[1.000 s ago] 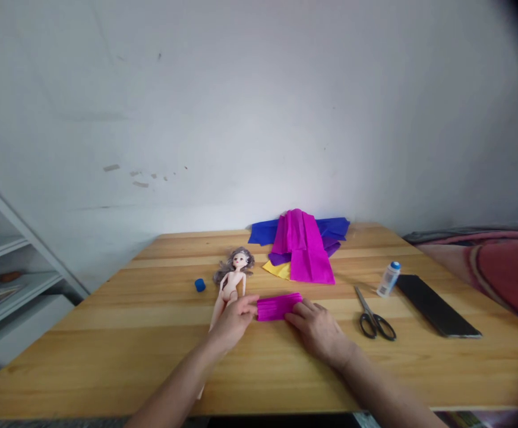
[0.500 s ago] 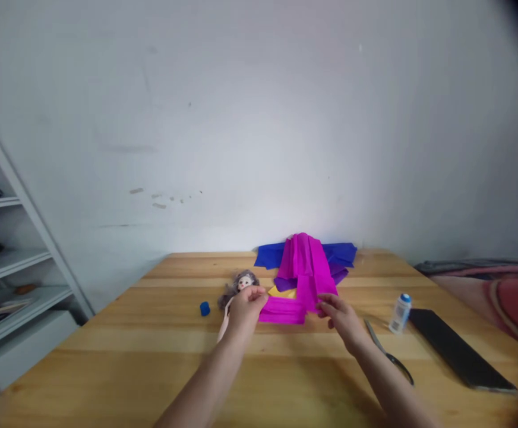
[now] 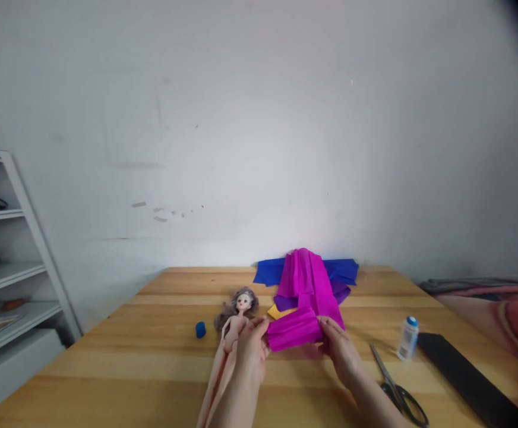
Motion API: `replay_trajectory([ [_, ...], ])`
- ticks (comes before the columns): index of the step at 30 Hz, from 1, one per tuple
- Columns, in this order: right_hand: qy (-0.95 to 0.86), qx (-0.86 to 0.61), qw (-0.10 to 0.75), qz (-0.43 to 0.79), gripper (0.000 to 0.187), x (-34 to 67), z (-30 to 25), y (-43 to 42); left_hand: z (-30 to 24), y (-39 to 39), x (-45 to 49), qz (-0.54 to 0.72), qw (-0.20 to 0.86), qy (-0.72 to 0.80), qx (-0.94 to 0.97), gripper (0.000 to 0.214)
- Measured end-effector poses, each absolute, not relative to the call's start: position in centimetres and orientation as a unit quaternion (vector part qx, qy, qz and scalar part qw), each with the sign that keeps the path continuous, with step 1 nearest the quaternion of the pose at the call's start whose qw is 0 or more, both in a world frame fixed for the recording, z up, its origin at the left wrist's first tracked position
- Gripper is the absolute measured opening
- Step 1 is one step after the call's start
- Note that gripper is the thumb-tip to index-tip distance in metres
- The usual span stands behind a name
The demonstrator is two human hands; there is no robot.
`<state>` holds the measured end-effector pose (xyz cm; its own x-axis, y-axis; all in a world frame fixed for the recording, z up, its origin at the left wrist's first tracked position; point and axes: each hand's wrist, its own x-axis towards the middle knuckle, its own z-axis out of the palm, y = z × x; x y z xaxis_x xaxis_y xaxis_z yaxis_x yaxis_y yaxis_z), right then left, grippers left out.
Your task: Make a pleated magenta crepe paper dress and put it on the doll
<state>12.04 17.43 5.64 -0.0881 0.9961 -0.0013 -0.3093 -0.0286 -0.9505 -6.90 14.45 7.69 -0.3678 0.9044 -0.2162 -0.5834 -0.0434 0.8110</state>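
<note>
A folded strip of magenta crepe paper [image 3: 293, 330] is held up just above the wooden table [image 3: 152, 356]. My left hand [image 3: 252, 348] pinches its left end. My right hand [image 3: 337, 345] pinches its right end. An unclothed doll [image 3: 230, 333] with grey-brown hair lies on the table to the left, partly under my left forearm. Behind the strip lies a pile of crepe paper sheets [image 3: 308, 279] in magenta, blue, purple and yellow.
A small blue cap [image 3: 201, 329] sits left of the doll. On the right are scissors [image 3: 395, 386], a glue bottle [image 3: 407, 339] with a blue top and a black flat case [image 3: 468, 374]. A white shelf unit [image 3: 5, 273] stands at far left. A red cloth [image 3: 504, 309] lies far right.
Both hands lifted the magenta strip off the table and now hold it by its ends. The head camera has tilted up, so the table sits lower in view.
</note>
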Motion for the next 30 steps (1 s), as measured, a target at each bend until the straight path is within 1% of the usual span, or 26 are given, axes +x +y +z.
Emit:
replay_trajectory([
  [3,-0.443,-0.414,0.551,0.574,0.024,12.0,6.1,17.2,6.5,14.5,-6.8,0.7,0.532,0.442,0.178,0.052],
  [6,-0.443,-0.403,0.554,0.578,0.023,12.0,5.8,17.2,5.7,14.4,-6.8,0.701,0.53,0.442,0.178,0.055],
  [10,-0.434,-0.391,0.558,0.59,0.02,12.1,5.0,17.3,5.5,14.3,-6.8,0.704,0.529,0.439,0.179,0.057],
  [17,-0.473,-0.391,0.535,0.58,0.015,12.4,4.9,17.0,5.5,14.4,-7.0,0.709,0.536,0.425,0.173,0.057],
  [22,-0.503,-0.377,0.522,0.577,0.014,12.5,5.7,16.8,5.4,14.4,-7.0,0.705,0.544,0.423,0.168,0.052],
  [26,-0.527,-0.346,0.531,0.566,0.021,12.4,5.8,16.8,5.6,14.3,-6.8,0.698,0.553,0.421,0.171,0.047],
  [30,-0.518,-0.364,0.547,0.548,0.019,12.5,5.0,17.2,6.1,13.9,-6.5,0.692,0.564,0.413,0.179,0.044],
])
